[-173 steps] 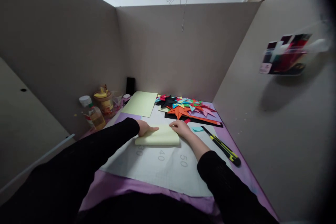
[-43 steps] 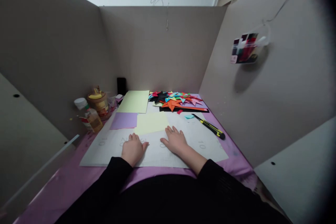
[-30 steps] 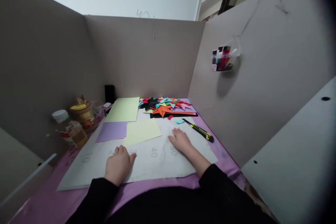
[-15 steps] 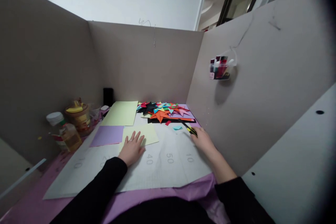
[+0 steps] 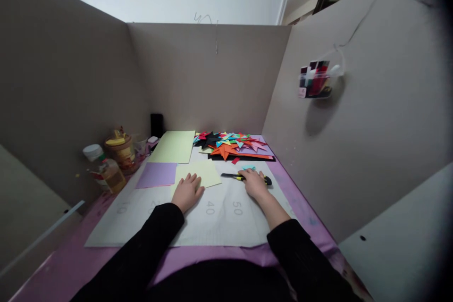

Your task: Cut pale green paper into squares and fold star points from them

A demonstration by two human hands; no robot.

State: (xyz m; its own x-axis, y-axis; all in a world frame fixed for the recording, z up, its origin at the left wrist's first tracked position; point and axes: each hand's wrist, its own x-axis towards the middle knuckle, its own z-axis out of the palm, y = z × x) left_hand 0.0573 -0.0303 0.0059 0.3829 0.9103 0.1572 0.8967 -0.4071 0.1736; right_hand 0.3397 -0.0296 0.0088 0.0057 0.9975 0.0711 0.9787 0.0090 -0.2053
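My left hand [image 5: 188,193] lies with fingers spread on a pale yellow sheet of paper [image 5: 208,171]. My right hand [image 5: 255,184] has its fingers over a black and yellow utility knife [image 5: 268,180], which lies almost level, its blade pointing left; the palm hides part of the handle. Just beyond those fingers is a small turquoise paper piece [image 5: 249,167], partly covered. A red scrap [image 5: 235,161] sits a little farther back. Left of the yellow sheet lies a purple sheet [image 5: 156,175], and behind it a larger pale green sheet [image 5: 173,147].
Folded paper stars [image 5: 224,151] in many colours are heaped at the back. Beneath everything is a white sheet with printed numbers [image 5: 134,226] on a purple cloth [image 5: 198,252]. A bottle [image 5: 112,174] and a brown tub [image 5: 122,153] stand left. Grey panels [image 5: 208,80] enclose the table.
My right hand has moved left and inward, and the utility knife has turned from slanting to nearly level. My left hand stays on the yellow sheet. The view has shifted slightly.
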